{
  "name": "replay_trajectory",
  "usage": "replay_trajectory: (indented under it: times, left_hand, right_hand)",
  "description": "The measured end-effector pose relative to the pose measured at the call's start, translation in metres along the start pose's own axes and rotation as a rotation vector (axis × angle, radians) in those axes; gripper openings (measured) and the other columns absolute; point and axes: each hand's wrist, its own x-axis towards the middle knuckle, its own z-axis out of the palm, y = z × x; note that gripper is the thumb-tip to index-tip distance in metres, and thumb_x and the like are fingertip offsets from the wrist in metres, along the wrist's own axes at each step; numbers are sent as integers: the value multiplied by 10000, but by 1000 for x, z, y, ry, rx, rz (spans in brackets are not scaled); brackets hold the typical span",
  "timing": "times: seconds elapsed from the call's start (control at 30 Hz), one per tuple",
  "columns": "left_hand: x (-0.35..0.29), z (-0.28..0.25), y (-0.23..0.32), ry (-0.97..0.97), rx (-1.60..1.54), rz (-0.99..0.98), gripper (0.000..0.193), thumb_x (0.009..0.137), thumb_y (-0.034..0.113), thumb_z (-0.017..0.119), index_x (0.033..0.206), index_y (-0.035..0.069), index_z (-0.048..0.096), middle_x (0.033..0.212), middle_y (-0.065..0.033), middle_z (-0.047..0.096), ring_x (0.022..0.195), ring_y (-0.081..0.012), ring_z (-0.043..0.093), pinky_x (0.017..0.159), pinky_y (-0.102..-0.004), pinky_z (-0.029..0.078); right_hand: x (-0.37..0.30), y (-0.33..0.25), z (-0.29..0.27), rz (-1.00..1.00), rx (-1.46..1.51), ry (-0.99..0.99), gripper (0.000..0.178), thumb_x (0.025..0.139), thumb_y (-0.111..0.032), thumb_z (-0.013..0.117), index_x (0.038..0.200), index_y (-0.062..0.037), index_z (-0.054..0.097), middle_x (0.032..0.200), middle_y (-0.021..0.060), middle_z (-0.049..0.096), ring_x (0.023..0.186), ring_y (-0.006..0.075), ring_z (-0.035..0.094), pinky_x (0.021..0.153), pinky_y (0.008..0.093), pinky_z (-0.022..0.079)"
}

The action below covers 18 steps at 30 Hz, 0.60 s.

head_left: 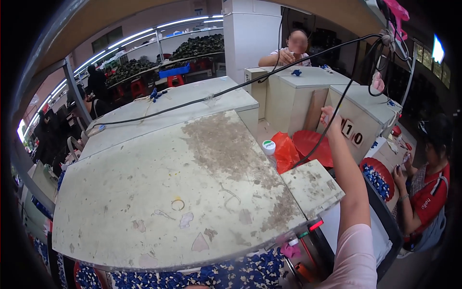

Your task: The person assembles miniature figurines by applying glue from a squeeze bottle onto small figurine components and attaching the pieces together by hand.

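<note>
My right arm, in a pale pink sleeve, stretches far forward over the side of the bench. My right hand (329,115) is raised above a red plastic basin (315,146), close to the front of a pale cabinet box (362,126) with number plates. Its fingers look bent together; whatever they hold, if anything, is too small to make out. Beside the basin are a red plastic bag (285,152) and a white-capped bottle (269,146). My left hand is not recognisable; only a skin-coloured sliver shows at the lower edge.
A stained pale box top (159,168) fills the middle. Below its near edge lie many small blue and white pieces (211,278). A black cable (231,88) hangs across the view. At right a person in red (423,202) sits by a red basin of blue pieces (376,179); another person faces me behind.
</note>
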Motion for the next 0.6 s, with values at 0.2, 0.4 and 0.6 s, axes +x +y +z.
replay_trajectory:
  times: [0.2, 0.4, 0.6]
  left_hand:
    - [-18, -19, 6, -112, 80, 168, 143, 816, 89, 499, 921, 22, 567, 892, -46, 569, 816, -113, 515, 713, -225, 400]
    - [-62, -44, 3, -136, 160, 321, 133, 761, 37, 527, 870, -19, 579, 859, -106, 603, 829, -163, 553, 760, -263, 408]
    - [-113, -80, -18, -143, 281, 559, 132, 737, 17, 551, 861, -2, 589, 854, -113, 593, 829, -199, 558, 746, -274, 410]
  right_hand:
    - [-138, -58, -83, -12, -202, 114, 269, 714, -80, 562, 968, -27, 488, 698, 37, 519, 515, 107, 483, 407, 216, 391]
    - [-298, -148, -116, -30, -247, 36, 234, 752, -111, 566, 954, -22, 492, 737, 42, 522, 560, 82, 480, 463, 210, 391]
    - [-446, -176, -114, -53, -226, -59, 226, 746, -105, 571, 928, 3, 489, 745, 52, 519, 566, 79, 478, 464, 215, 388]
